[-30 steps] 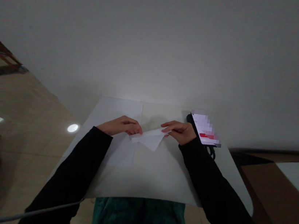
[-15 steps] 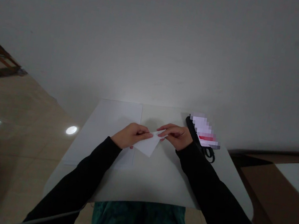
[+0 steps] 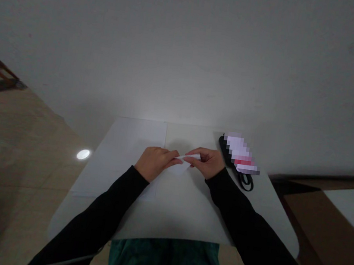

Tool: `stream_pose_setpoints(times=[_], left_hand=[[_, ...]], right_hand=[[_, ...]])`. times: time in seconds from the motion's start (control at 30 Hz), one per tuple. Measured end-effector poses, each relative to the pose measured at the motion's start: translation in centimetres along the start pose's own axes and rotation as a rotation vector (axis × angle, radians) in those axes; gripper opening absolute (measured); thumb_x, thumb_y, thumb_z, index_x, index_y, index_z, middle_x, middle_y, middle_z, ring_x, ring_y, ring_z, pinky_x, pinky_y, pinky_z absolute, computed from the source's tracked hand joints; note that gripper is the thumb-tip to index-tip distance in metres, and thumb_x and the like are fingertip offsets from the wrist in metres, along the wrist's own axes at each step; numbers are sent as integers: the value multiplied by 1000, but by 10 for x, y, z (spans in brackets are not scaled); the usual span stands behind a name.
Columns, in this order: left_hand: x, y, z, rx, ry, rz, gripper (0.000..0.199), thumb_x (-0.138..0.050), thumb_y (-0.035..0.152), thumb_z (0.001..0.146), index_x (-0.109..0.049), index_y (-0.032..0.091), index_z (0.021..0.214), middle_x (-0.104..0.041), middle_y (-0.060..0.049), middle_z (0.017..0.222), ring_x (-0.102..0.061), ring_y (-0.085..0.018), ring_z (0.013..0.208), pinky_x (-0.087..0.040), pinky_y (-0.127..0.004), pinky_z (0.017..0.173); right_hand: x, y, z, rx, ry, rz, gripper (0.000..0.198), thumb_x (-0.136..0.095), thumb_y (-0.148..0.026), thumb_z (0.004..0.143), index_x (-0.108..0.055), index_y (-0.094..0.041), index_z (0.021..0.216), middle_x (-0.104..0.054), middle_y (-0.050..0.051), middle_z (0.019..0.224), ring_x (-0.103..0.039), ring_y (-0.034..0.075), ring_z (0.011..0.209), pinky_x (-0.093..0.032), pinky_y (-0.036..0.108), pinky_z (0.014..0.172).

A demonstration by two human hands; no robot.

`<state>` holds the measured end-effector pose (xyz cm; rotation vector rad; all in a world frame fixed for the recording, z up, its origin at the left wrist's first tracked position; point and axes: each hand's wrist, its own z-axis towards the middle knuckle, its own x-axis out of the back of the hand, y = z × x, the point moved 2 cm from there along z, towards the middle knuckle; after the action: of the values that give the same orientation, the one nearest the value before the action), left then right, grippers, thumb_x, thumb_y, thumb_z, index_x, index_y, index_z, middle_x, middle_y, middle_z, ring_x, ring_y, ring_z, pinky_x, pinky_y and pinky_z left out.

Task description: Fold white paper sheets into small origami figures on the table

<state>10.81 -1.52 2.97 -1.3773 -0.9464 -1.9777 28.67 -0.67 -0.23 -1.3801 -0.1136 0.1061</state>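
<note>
folded white paper sits pinched between both hands over the middle of the tabletop, toward its far edge. left hand grips its left end, right hand its right end. black scissors and a phone lie by the far right corner, a flat sheet at the far left.

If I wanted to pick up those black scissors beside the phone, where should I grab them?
Probably by the handle loops. The scissors lie flat on the white table, loops at the near end, the rest hidden under the phone. Coming from the near right side looks best, since that end is uncovered and clear of the right hand, which holds folded paper with the left hand.
</note>
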Motion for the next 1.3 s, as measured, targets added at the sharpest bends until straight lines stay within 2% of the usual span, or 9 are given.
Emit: stream_pose_setpoints(times=[0.17,0.3,0.43,0.57,0.7,0.93,1.07,1.2,1.3], left_hand=[[-2,10,-2,-56,138,83,37,-36,43,96,-63,17,93,-71,-8,82,-64,-17,72,-42,-26,66],[-3,10,-5,-132,172,113,35,-37,39,96,-64,17,91,-71,-7,84,-65,-17,75,-43,-26,67],[-2,7,-6,-136,142,126,37,-38,40,96,-65,17,87,-70,-6,76,-63,-15,67,-42,-25,62],[-1,9,-5,-134,131,88,37,-39,41,96,-66,18,84,-69,-6,73,-61,-15,65,-43,-25,62],[0,8,-4,-152,116,54,37,-40,41,95,-67,18,85,-70,-7,77,-63,-16,69,-45,-26,65],[3,-23,-2,-123,114,-53,30,-48,42,92,-69,20,91,-73,-5,86,-67,-17,77,-49,-28,75],[6,-41,-2,-83,149,-205,27,-47,37,92,-69,21,94,-73,-4,93,-68,-16,85,-51,-28,79],[11,-52,-2,102,239,-422,27,-48,36,90,-69,19,87,-73,-4,86,-67,-15,74,-52,-27,74],[11,-52,-1,319,420,-659,28,-50,39,88,-64,15,87,-71,-6,80,-67,-16,74,-51,-26,67]], right_hand=[[-2,-11,-4,93,59,-58,23,-78,-41,65,-74,-20,71,-70,3,64,-59,14,51,-53,30,50],[-1,-19,-8,139,25,-218,22,-72,-42,72,-74,-20,74,-72,4,68,-61,15,51,-52,30,50],[-2,-24,-10,374,-67,-570,20,-57,-32,86,-73,-22,82,-74,4,78,-66,17,67,-50,30,64],[-5,-26,-13,598,-32,-836,22,-51,-28,89,-71,-20,85,-74,6,85,-66,21,87,-46,36,81],[-10,-24,-16,693,-20,-893,23,-47,-23,92,-70,-19,91,-75,5,82,-67,18,78,-43,35,84],[3,-14,-8,601,16,-908,22,-50,-24,89,-71,-22,82,-75,3,77,-67,16,66,-41,35,80],[13,-8,-2,447,27,-835,22,-52,-31,88,-72,-25,82,-75,2,79,-69,17,63,-46,31,66],[20,-7,0,214,51,-546,27,-54,-41,85,-71,-22,78,-73,3,71,-66,17,50,-47,28,47],[21,-3,2,66,168,-227,32,-63,-50,77,-66,-18,75,-69,4,66,-67,20,51,-51,29,44]])
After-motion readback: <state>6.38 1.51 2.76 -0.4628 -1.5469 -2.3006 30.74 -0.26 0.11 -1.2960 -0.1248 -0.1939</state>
